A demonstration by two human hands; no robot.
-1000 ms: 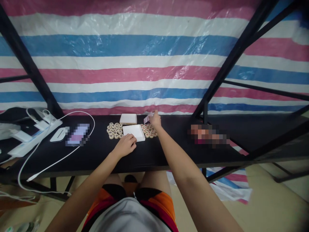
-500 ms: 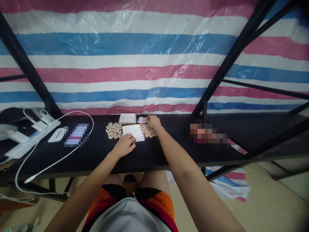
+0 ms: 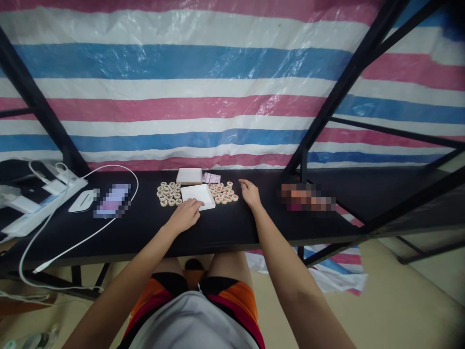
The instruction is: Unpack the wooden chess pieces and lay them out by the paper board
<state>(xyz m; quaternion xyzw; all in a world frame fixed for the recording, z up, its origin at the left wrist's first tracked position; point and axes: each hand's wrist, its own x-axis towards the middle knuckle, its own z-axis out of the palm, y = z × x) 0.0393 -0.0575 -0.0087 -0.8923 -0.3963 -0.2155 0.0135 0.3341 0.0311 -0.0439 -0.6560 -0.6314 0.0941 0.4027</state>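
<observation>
My left hand (image 3: 186,215) rests at the near edge of a white open box tray (image 3: 199,195), its fingers on the rim. To the right of the red-marked round pieces (image 3: 224,192), my right hand (image 3: 250,194) hovers or rests over the black table, fingers partly extended and nothing visible in them. Dark-marked round pieces (image 3: 169,195) lie grouped left of the tray. A second shallow box part (image 3: 189,176) sits behind it, beside a small pink-and-white paper (image 3: 211,178).
On the left of the black table (image 3: 145,237) are a power strip (image 3: 47,203), a white device (image 3: 83,200), a blurred phone-like item (image 3: 114,200) and a white cable (image 3: 80,249). A blurred orange item (image 3: 305,197) lies right. Black frame bars flank the table.
My right hand has moved right, away from the paper and the red-marked pieces, uncovering both. My left hand stays at the tray. The view has shifted slightly.
</observation>
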